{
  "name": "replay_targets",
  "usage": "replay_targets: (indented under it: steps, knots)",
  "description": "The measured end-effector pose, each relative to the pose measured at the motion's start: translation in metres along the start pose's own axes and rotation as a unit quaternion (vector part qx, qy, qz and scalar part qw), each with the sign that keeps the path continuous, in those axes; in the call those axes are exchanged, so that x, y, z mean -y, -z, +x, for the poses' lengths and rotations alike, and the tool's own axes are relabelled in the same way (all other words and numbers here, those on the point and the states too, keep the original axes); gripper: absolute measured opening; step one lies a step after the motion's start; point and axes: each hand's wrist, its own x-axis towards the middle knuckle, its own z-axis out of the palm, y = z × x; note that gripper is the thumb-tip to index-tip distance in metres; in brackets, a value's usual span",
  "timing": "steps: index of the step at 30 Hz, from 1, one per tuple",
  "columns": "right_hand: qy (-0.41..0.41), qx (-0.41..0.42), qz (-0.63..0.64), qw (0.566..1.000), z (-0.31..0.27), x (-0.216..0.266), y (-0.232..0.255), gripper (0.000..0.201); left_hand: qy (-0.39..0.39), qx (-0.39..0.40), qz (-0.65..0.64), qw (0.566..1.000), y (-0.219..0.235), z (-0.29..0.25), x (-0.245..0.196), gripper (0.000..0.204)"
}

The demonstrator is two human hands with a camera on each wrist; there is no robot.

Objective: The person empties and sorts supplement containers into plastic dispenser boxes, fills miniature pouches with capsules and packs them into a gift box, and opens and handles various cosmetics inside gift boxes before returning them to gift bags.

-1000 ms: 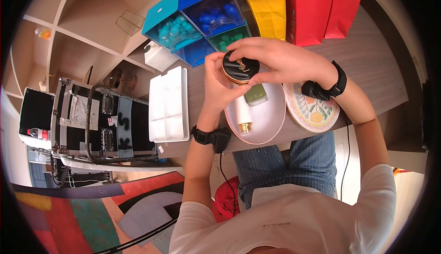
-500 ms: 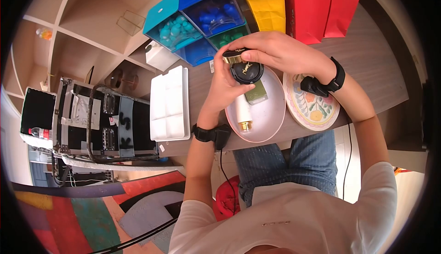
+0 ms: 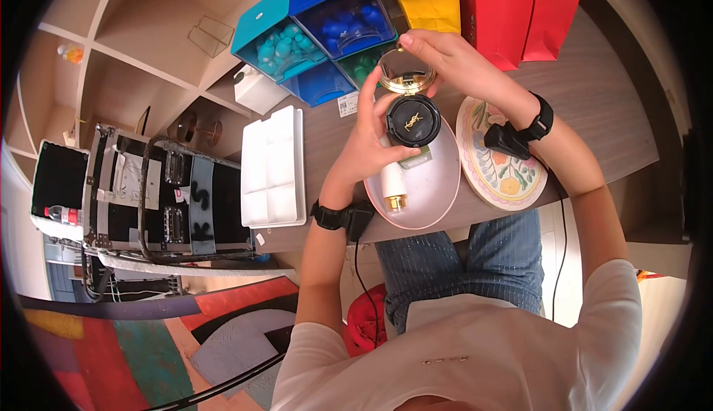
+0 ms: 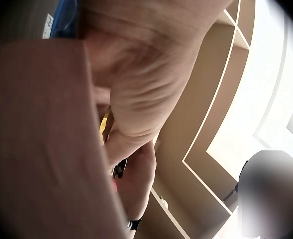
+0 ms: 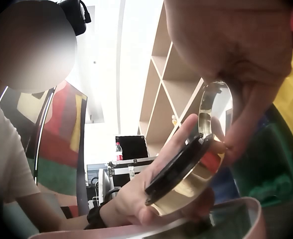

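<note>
Left hand [image 3: 362, 143] gripping black case [image 3: 413, 120]; right hand [image 3: 464, 62] pinching lid [image 3: 410, 86], now tipping farther back: case opening wide, mirror [image 3: 405, 64] showing between hands.

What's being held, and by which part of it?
An open compact: the left grip holds its base around the side, the right grip its raised lid by the edge.

The compact [image 3: 413, 121] is black and gold, the tray [image 3: 437, 188] pink.
</note>
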Motion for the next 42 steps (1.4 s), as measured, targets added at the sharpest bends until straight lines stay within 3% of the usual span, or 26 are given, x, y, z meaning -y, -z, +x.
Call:
replay_targets:
  steps: [11, 20, 31, 42]
  knots:
    - [0.021, -0.012, 0.027, 0.999, 0.0025, -0.0048, -0.0014, 0.057, -0.023, -0.018, 0.005, 1.000, -0.0004, -0.0001, 0.0027, 0.136]
    - [0.011, 0.026, -0.046, 0.999, -0.0004, -0.0018, 0.0007, 0.057, -0.021, -0.010, 0.027, 0.999, -0.0008, -0.0002, 0.0025, 0.136]
    - [0.090, -0.025, -0.149, 0.984, -0.0006, -0.0059, -0.0021, 0.046, -0.025, 0.000, 0.036, 0.999, -0.0010, 0.0000, 0.0030, 0.136]
    - [0.102, -0.029, -0.160, 0.981, -0.0028, -0.0050, -0.0034, 0.046, 0.001, -0.012, 0.008, 1.000, -0.0038, -0.0009, 0.0000, 0.138]
